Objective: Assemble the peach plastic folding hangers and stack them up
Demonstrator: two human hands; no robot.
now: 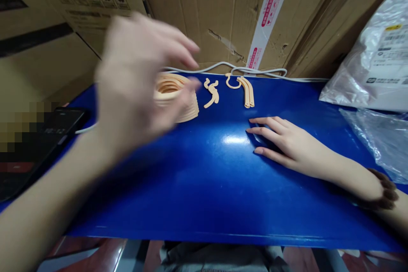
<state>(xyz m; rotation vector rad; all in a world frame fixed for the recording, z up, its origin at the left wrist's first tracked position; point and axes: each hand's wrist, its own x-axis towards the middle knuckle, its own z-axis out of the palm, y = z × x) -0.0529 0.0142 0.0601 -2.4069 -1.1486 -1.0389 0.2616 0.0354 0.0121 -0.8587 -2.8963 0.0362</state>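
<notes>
My left hand (137, 80) is raised above the left side of the blue table (204, 195), blurred by motion. Its thumb and fingers are apart, with nothing visible between them. Partly hidden behind it stands a stack of cream curved pieces (188, 110), nested together. Just right of the stack lie small cream hook-like pieces (211, 93). Farther right are a thin cream hook (234, 86) and a few cream straight bars (247, 92) lying side by side. Below those bars my right hand (277, 140) rests on the tabletop, fingers spread and holding nothing.
Cardboard boxes (197, 4) stand along the back and left. A white cable (219, 64) runs along the rear edge. At left is a dark phone (66, 119). A plastic-wrapped package (372, 63) and a clear bag (382, 140) lie at right.
</notes>
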